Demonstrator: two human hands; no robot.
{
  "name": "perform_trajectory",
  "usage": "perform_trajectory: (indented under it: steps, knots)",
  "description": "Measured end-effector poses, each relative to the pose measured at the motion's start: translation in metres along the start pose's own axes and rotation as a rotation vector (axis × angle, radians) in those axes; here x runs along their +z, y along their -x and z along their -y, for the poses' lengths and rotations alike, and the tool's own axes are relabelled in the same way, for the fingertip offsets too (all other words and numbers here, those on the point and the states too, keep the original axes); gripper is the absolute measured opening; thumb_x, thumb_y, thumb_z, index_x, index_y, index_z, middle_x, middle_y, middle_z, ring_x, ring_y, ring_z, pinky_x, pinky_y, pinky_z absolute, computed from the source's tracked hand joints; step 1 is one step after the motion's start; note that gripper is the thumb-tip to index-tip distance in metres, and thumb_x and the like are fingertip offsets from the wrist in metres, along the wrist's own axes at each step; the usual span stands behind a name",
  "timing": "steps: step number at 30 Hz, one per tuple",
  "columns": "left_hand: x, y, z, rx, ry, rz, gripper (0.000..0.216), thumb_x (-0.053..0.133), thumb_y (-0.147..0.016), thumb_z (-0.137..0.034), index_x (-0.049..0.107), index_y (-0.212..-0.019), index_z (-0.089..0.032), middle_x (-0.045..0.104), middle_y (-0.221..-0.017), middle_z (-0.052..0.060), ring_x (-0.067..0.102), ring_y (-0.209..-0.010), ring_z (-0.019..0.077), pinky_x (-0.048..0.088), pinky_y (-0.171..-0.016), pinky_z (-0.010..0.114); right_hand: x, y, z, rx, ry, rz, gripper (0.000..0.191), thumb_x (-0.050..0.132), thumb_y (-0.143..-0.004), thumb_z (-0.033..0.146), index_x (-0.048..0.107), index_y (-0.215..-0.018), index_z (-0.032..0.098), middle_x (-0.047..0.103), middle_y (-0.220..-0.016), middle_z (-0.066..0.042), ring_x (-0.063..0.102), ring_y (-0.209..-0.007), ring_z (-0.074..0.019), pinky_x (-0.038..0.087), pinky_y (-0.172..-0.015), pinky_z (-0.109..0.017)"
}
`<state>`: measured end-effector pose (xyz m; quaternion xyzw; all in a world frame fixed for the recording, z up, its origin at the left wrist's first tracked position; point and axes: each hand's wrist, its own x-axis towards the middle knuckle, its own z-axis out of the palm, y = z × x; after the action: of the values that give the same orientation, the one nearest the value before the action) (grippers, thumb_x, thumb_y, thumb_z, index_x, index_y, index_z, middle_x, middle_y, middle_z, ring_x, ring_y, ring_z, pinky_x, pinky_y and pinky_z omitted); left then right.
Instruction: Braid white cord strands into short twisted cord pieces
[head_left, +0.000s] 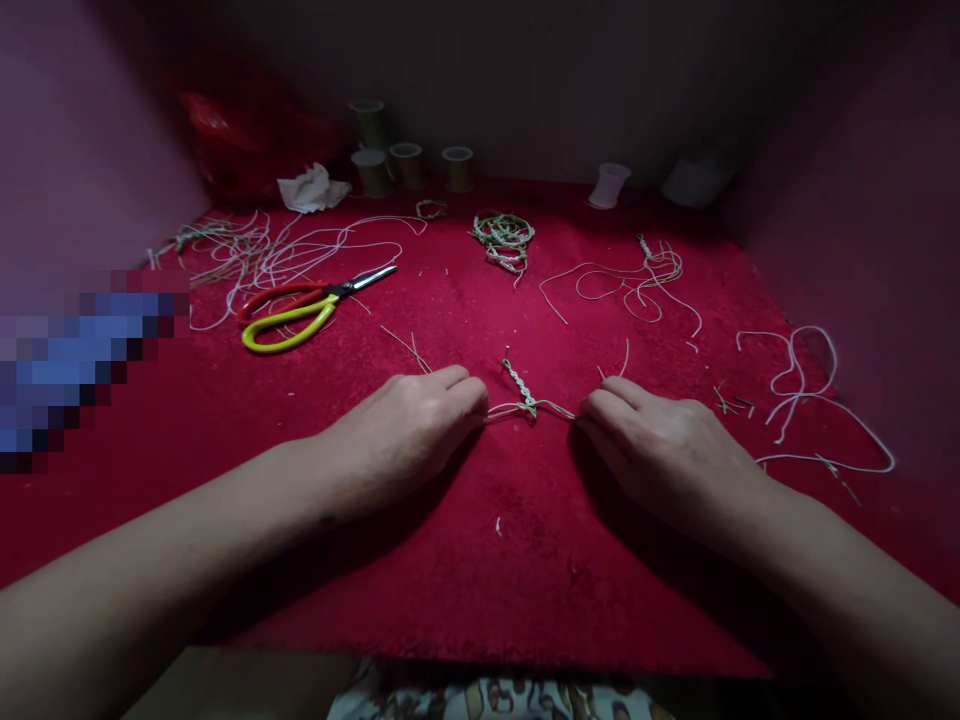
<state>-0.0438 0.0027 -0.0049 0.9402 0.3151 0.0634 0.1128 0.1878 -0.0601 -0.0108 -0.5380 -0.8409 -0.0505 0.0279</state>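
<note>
A short braided cord (519, 383) in white and green lies on the red cloth between my hands, its far end by a small pin (507, 350). Loose strands run out from its near end to both sides. My left hand (424, 415) is closed on the left strands (504, 409), whose ends stick out beyond the fingers. On the other side, my right hand (649, 435) pinches the right strands (556, 408), with thin tips showing above the knuckles. The strands look stretched out between the two hands. My fingertips are mostly hidden from view.
Scissors (300, 308) with red and yellow handles lie at the left, near tangled cords (277, 250). Behind are a braided coil (504, 240), thread spools (457, 170), a crumpled tissue (311, 188) and a red plastic bag (247, 140). White cord (806, 390) lies right.
</note>
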Motion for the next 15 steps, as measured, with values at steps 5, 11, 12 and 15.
perform_trajectory:
  steps: [5,11,12,15]
  knots:
    - [0.001,0.007,-0.004,0.012,-0.015,0.002,0.014,0.043,-0.089,-0.019,0.052,-0.079,-0.015,0.049,-0.071,-0.001,0.046,-0.056,0.0091,0.035,-0.053,0.023,0.002,0.009,0.000,0.017,-0.013,-0.046,0.013,0.046,-0.084,0.015,0.052,-0.073,0.017,0.051,-0.070,-0.001,0.043,-0.053,-0.0111,0.022,-0.046,-0.027]
    - [0.004,0.013,-0.006,0.012,-0.043,0.041,0.016,0.040,-0.091,-0.022,0.051,-0.080,-0.016,0.048,-0.073,-0.001,0.046,-0.056,0.0093,0.034,-0.053,0.023,0.004,0.019,0.005,0.040,-0.067,-0.037,0.013,0.046,-0.082,0.013,0.055,-0.074,0.016,0.053,-0.069,-0.001,0.045,-0.053,-0.0108,0.025,-0.045,-0.026]
    - [0.005,0.013,-0.007,0.014,-0.046,0.041,0.017,0.039,-0.091,-0.022,0.051,-0.080,-0.016,0.048,-0.073,0.000,0.046,-0.057,0.0095,0.034,-0.053,0.023,0.004,0.020,0.005,0.044,-0.078,-0.039,0.012,0.046,-0.082,0.013,0.055,-0.074,0.016,0.053,-0.069,-0.001,0.045,-0.053,-0.0108,0.025,-0.046,-0.026]
    - [0.006,0.014,-0.007,0.016,-0.054,0.029,0.017,0.039,-0.091,-0.023,0.050,-0.080,-0.016,0.049,-0.073,0.000,0.046,-0.057,0.0097,0.034,-0.053,0.024,0.005,0.024,0.006,0.045,-0.099,-0.061,0.014,0.046,-0.082,0.014,0.055,-0.073,0.015,0.052,-0.067,-0.001,0.045,-0.052,-0.0110,0.027,-0.046,-0.025]
